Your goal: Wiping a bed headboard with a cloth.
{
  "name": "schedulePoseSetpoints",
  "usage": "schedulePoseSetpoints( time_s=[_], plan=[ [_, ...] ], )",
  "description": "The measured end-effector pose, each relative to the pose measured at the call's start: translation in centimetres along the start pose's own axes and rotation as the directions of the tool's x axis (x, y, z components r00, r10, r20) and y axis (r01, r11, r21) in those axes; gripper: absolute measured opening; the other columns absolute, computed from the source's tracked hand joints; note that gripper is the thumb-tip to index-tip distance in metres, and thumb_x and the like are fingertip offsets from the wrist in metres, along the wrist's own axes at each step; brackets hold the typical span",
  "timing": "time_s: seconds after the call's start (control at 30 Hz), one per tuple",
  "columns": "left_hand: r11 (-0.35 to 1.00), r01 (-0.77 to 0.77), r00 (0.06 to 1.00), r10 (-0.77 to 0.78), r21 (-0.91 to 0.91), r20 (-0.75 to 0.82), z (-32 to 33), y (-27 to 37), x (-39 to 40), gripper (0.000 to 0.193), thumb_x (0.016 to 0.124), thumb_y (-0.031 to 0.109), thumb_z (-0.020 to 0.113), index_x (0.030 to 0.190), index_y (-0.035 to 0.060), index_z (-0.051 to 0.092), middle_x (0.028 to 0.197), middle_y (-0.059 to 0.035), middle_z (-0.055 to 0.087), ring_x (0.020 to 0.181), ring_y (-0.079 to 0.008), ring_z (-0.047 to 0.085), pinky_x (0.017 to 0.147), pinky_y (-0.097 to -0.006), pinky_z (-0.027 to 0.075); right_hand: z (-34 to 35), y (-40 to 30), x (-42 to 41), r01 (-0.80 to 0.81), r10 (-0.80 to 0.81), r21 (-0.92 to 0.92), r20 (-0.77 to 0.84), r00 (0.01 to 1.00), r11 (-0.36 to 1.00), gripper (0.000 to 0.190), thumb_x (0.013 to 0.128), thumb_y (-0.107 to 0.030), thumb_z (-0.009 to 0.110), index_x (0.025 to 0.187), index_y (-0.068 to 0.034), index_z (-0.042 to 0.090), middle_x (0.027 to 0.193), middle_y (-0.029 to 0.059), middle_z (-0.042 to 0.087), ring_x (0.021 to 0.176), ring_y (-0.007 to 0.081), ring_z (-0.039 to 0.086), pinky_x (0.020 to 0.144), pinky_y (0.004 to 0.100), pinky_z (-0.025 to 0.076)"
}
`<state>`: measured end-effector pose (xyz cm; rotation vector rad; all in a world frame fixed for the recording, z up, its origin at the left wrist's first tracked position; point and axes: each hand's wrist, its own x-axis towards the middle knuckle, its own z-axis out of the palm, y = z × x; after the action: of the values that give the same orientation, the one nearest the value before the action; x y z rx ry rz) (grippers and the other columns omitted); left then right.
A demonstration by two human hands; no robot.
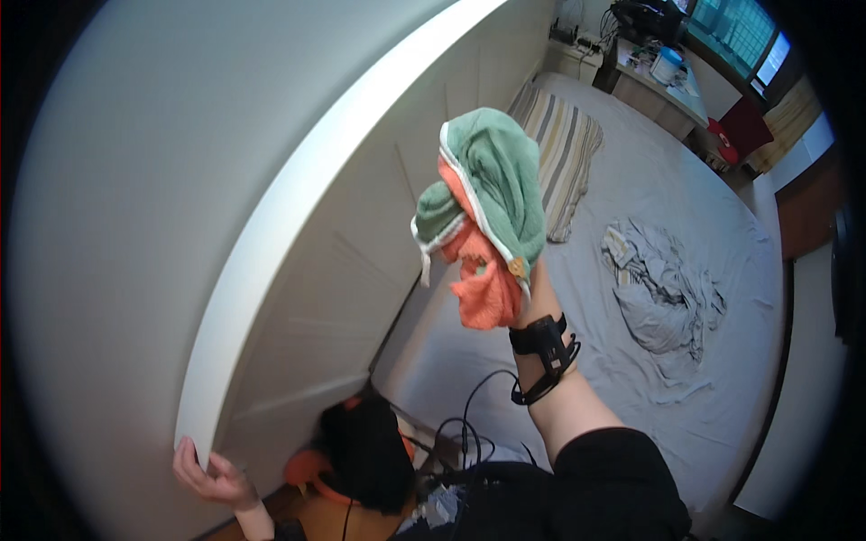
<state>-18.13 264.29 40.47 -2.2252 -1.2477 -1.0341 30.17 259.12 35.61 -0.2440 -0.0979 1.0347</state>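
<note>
A green and coral terry cloth, apparently a hair-drying wrap (504, 176), is held up in front of me, bunched and folded, with white piping, a yellowish button and a small white loop. It covers the fingers of my right hand (538, 287), of which little more than the wrist end shows. A black strapped device (547, 345) with a cable sits on that wrist. At the lower left, my left hand (215, 477) grips the near end of the white headboard (270, 284), fingers on one side and thumb on the other.
The bed (588, 433) has a grey sheet, a striped pillow (558, 155) and a crumpled grey cover (659, 291). Below the headboard are a black and orange item (369, 450) and loose black cables (467, 426). A cluttered desk (666, 84) and red chair (744, 128) stand at the back.
</note>
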Motion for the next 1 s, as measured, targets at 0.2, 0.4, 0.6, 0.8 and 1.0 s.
schedulePoseSetpoints(
  time_s=[0.2, 0.4, 0.6, 0.8, 1.0],
  plan=[
    [0.984, -0.044, 0.990, 0.020, -0.173, -0.138, 0.0, 5.3, -1.5, 0.040, 0.086, 0.030, 0.063, 0.110, -0.0001, 0.052, 0.109, -0.0113, 0.043, 0.100, -0.0299, 0.042, 0.083, -0.0439, 0.040, -1.9, 2.0, 3.8, 0.210, -0.399, -0.646, -0.160, 0.903, 0.734, 0.027, 0.094, -0.025, 0.059, 0.108, -0.002, 0.061, 0.098, 0.0062, 0.064, 0.087, 0.0153, 0.063, 0.076, 0.0310, 0.052],
    [0.241, 0.699, 0.664, 0.131, -0.673, 0.737, 7.9, 18.1, -3.2, 0.087, 0.074, 0.026, 0.079, 0.142, 0.0031, 0.029, 0.134, -0.0178, 0.043, 0.116, -0.0286, 0.053, 0.094, -0.0374, 0.046, -0.8, 8.1, -2.1, 0.146, -0.302, -0.615, -0.157, 0.940, 0.775, 0.024, 0.091, -0.018, 0.063, 0.108, -0.001, 0.060, 0.099, 0.0077, 0.064, 0.088, 0.0184, 0.063, 0.077, 0.0331, 0.052],
    [-0.345, 0.890, 0.409, 0.315, -0.298, 0.856, 12.9, 18.6, -4.3, 0.059, 0.083, 0.006, 0.069, 0.134, 0.0048, 0.038, 0.125, -0.0087, 0.052, 0.117, -0.0200, 0.051, 0.097, -0.0342, 0.043, -1.6, 8.4, -7.5, -0.350, 0.362, 0.096, -0.321, 0.875, 0.932, 0.037, 0.100, -0.033, 0.043, 0.113, -0.001, 0.057, 0.109, 0.0145, 0.064, 0.099, 0.0313, 0.064, 0.091, 0.0455, 0.051],
    [-0.840, 0.542, 0.451, 0.289, -0.002, 0.844, 8.7, 17.2, -2.6, 0.055, 0.091, 0.022, 0.060, 0.137, 0.0016, 0.036, 0.134, -0.0155, 0.048, 0.122, -0.0265, 0.049, 0.101, -0.0454, 0.043, -9.7, 7.6, -12.1, -0.354, 0.226, -0.539, -0.290, 0.930, 0.765, 0.057, 0.092, -0.051, 0.053, 0.123, -0.004, 0.052, 0.111, 0.0093, 0.064, 0.100, 0.0229, 0.063, 0.082, 0.0397, 0.051],
    [-0.361, 0.903, 0.305, 0.158, -0.232, 0.939, 10.8, 15.8, -6.1, 0.055, 0.097, 0.041, 0.045, 0.133, -0.0009, 0.041, 0.123, -0.0226, 0.056, 0.113, -0.0362, 0.055, 0.098, -0.0419, 0.041, -7.6, 11.6, -16.0, -0.416, 0.423, 0.100, -0.062, 0.904, 0.904, 0.059, 0.089, -0.046, 0.060, 0.128, -0.003, 0.049, 0.114, 0.0126, 0.063, 0.103, 0.0232, 0.062, 0.090, 0.0402, 0.050]
  ],
)
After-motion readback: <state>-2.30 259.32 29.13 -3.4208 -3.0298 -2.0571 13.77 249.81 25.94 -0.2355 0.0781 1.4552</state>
